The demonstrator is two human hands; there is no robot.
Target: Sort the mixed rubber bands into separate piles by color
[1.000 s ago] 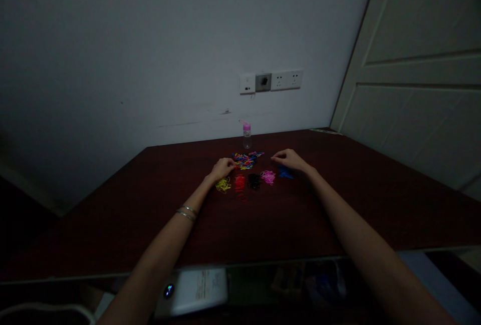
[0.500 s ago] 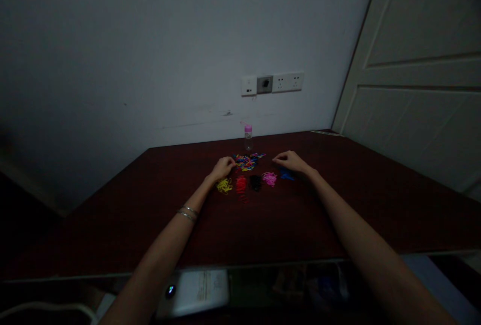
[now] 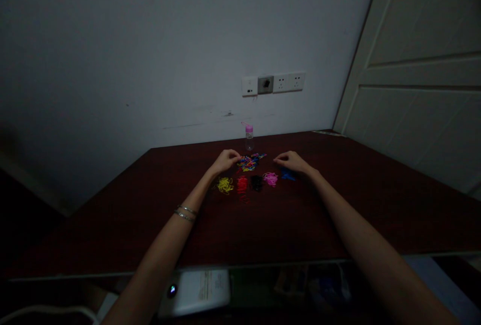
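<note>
My left hand (image 3: 226,160) is pinched, its fingertips at the upper left edge of a mixed pile of coloured rubber bands (image 3: 248,163). Whatever lies between those fingers is too small to make out. My right hand (image 3: 292,160) rests just behind a pile of blue bands (image 3: 287,175) and partly covers it. Its thumb and finger are also pressed together, contents unclear. Nearer to me lie separate piles: yellow bands (image 3: 225,185), red bands (image 3: 242,184), black bands (image 3: 256,183) and pink bands (image 3: 270,179).
A clear bottle with a pink cap (image 3: 249,138) stands behind the mixed pile. Wall sockets (image 3: 288,82) sit above the dark red table (image 3: 263,230). Under its front edge lies a white device (image 3: 201,292) with a small lit display. A pale door (image 3: 421,94) rises at right.
My left hand has moved slightly up and right, from the left side of the mixed pile to its upper left edge. My right hand has hardly moved.
</note>
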